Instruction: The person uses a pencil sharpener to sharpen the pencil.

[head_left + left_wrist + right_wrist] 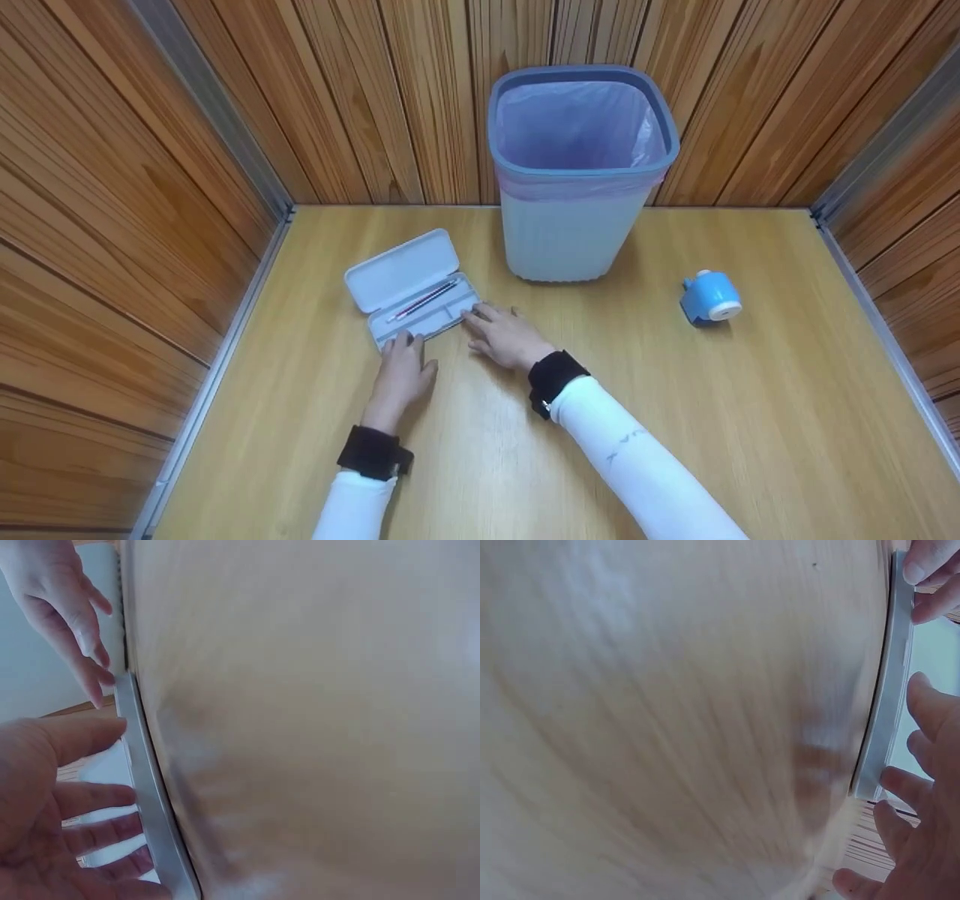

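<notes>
Pencil case (407, 279) is lying with its lid folded back on the wooden table (645, 420), before and left of the lined wastebasket (574, 225). Left hand (403, 375), fingers loosely spread, is reaching its front edge; right hand (508, 336), fingers relaxed, is touching its right end.

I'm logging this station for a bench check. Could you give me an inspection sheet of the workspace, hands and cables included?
Surface: light wood tabletop.
Job's things: pale grey case, lid open; slim pens or pencils inside.
Clutter: lined bin behind, right of the case; blue device farther right.
Hands: left hand at the case's near edge, right hand at its right near corner; firmness of contact unclear.
Cables: nothing seen.
Surroundings: wood-panelled walls behind and on both sides.
</notes>
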Action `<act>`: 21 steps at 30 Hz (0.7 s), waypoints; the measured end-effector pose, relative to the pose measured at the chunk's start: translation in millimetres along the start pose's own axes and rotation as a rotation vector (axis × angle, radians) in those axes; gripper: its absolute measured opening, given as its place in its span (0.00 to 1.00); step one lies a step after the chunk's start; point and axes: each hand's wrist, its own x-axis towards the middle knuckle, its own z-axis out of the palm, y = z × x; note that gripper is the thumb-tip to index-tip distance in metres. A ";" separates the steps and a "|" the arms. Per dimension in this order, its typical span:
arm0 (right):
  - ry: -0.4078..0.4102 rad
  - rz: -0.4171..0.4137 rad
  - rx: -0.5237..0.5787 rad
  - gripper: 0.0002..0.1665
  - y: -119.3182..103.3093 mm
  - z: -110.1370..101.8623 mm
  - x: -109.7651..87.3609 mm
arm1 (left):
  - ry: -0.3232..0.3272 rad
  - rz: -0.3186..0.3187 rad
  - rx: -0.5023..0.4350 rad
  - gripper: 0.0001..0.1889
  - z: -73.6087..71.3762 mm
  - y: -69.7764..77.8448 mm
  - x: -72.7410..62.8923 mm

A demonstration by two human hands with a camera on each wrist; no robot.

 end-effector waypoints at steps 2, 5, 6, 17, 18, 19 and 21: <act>0.002 0.010 0.004 0.36 0.2 -0.1 -0.7 | -0.008 0.011 -0.007 0.28 -0.9 -1.5 1.6; 0.006 0.022 0.000 0.36 0.2 1.9 -2.3 | -0.008 0.033 -0.003 0.28 -1.1 -2.9 2.6; 0.013 0.023 -0.004 0.36 -0.1 3.0 -2.7 | -0.008 0.034 0.005 0.28 -1.1 -2.6 2.6; 0.073 0.048 -0.077 0.36 -11.9 12.4 -11.9 | -0.007 0.004 0.246 0.30 -2.6 7.6 -3.3; 0.076 0.051 -0.080 0.36 -13.4 13.3 -13.2 | -0.017 -0.006 0.257 0.31 -2.3 8.6 -4.4; 0.081 0.055 -0.083 0.36 -15.0 13.9 -14.4 | -0.027 -0.014 0.267 0.32 -1.7 9.5 -5.2; 0.080 0.071 -0.093 0.37 -18.1 15.0 -16.8 | -0.041 -0.023 0.287 0.33 -0.9 11.2 -6.8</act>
